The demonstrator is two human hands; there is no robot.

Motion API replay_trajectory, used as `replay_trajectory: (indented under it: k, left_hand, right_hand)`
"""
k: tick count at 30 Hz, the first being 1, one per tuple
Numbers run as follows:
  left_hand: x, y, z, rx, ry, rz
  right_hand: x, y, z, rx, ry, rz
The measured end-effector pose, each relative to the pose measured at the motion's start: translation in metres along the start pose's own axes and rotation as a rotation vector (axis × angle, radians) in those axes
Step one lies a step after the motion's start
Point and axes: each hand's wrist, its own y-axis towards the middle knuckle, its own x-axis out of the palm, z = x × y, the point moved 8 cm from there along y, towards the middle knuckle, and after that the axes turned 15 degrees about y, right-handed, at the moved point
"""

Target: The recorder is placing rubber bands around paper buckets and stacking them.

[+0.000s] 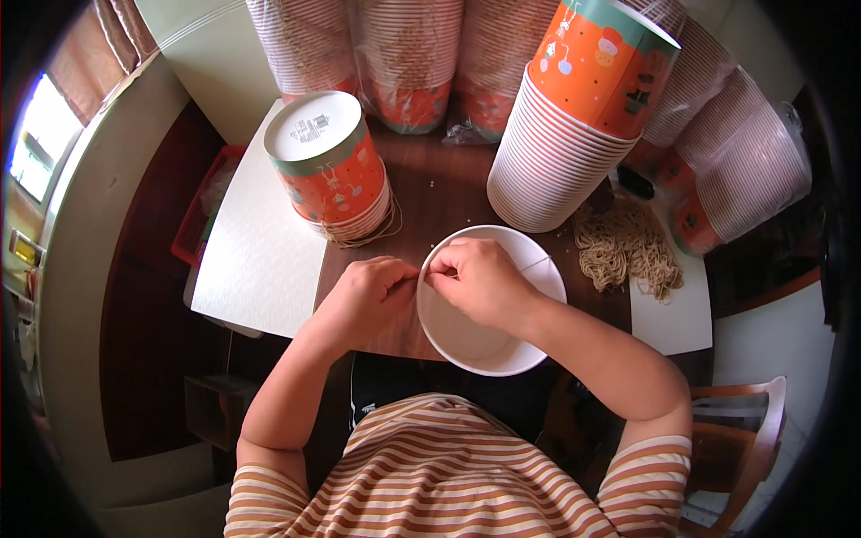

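A white-lined paper bucket [491,345] sits at the table's front edge, its open mouth toward me. My left hand [381,285] is closed in a pinch just outside its left rim. Inside that same rim, the fingers of my right hand [480,276] are pinched together against the wall. What lies between the fingertips is hidden. A thin pale line crosses the bucket's inner right wall. To the left, an upside-down stack of orange paper buckets [336,184] has loose cords around its lower rims. A tangled heap of beige cord [628,242] lies at the right.
A tall stack of nested buckets [563,148] stands behind my right hand, an orange one [603,67] on top. Plastic-wrapped bucket stacks [408,63] line the back and right [744,166]. A red crate [199,211] is at far left, a wooden chair [740,439] at lower right.
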Motion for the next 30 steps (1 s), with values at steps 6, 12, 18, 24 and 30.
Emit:
replay_trajectory:
  k: [6, 12, 18, 24, 30]
  left_hand:
    - [0.024, -0.01, -0.018, -0.248, -0.287, -0.132]
    - [0.058, -0.049, -0.036, -0.546, -1.315, -0.238]
    - [0.07, -0.077, -0.014, -0.29, -1.663, -0.176]
    - [0.084, -0.081, 0.005, -0.195, -1.609, -0.197]
    - [0.079, -0.084, 0.007, -0.121, -1.306, -0.143]
  right_hand:
    - [-0.013, -0.009, -0.009, -0.013, -0.059, -0.016]
    - [-0.067, -0.066, -0.071, -0.12, -0.263, 0.056]
    - [-0.02, -0.132, -0.073, -0.071, 0.078, -0.113]
    - [0.046, -0.13, -0.01, -0.156, 0.199, 0.108]
    - [0.059, -0.123, 0.013, -0.155, 0.222, 0.198]
